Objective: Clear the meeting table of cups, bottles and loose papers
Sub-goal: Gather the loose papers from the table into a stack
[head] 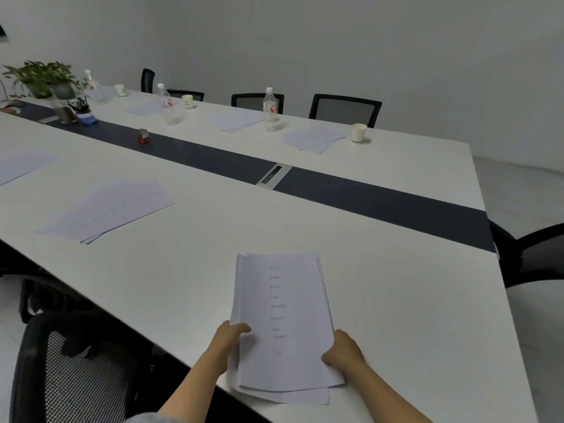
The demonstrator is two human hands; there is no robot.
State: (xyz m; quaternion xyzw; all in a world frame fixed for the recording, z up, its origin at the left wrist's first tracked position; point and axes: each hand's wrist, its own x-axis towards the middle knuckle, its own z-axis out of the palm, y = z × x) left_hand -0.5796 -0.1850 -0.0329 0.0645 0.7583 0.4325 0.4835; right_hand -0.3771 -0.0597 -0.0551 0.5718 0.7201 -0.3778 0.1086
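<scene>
A stack of handwritten papers (283, 319) lies at the near edge of the white meeting table (396, 300). My left hand (229, 334) grips the stack's left edge and my right hand (343, 351) grips its right edge. More paper piles lie at the left (106, 210), far left (21, 164) and along the far side (312, 138), (233, 121), (142, 107). Paper cups (358, 132), (188, 101), (120, 90) and clear water bottles (270, 104), (164, 96), (91, 80) stand on the far side.
A dark strip with a cable hatch (273, 175) runs down the table's middle, carrying a small red object (143, 137), a pen holder (84, 112) and potted plants (45, 79). Black mesh chairs stand behind the far side (345, 109), at the right end (534, 254) and near left (70, 370).
</scene>
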